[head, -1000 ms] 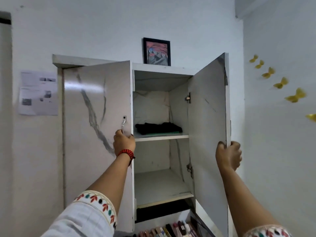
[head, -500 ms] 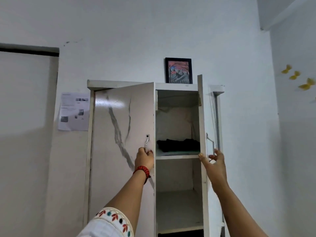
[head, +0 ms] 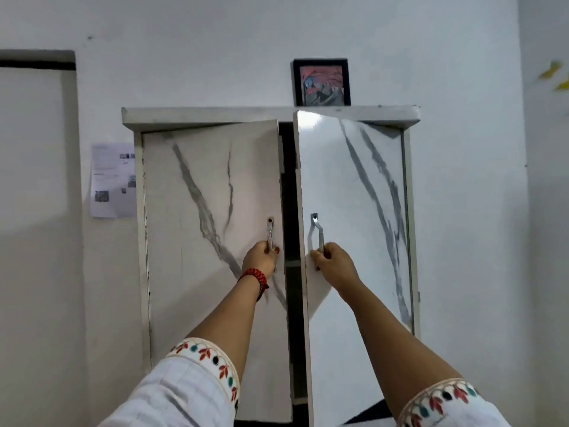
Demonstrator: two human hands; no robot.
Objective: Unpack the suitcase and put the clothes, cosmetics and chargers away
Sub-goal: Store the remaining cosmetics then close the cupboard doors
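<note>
L hand (head: 260, 257) curled round L door handle (head: 270, 232) | R hand (head: 334, 266) curled round R door handle (head: 320, 235) | cupboard (head: 215, 117) doors ajar, dark gap mid-frame | framed pic (head: 321, 83) on top

A white cupboard (head: 271, 114) with grey-veined, marble-look doors (head: 200, 241) stands against a plain white wall (head: 215, 41), the doors slightly ajar on a dark gap. A black-framed picture (head: 321, 83) sits on top. A printed sheet (head: 112, 180) hangs at left, with yellow butterflies (head: 551, 70) at right.
</note>
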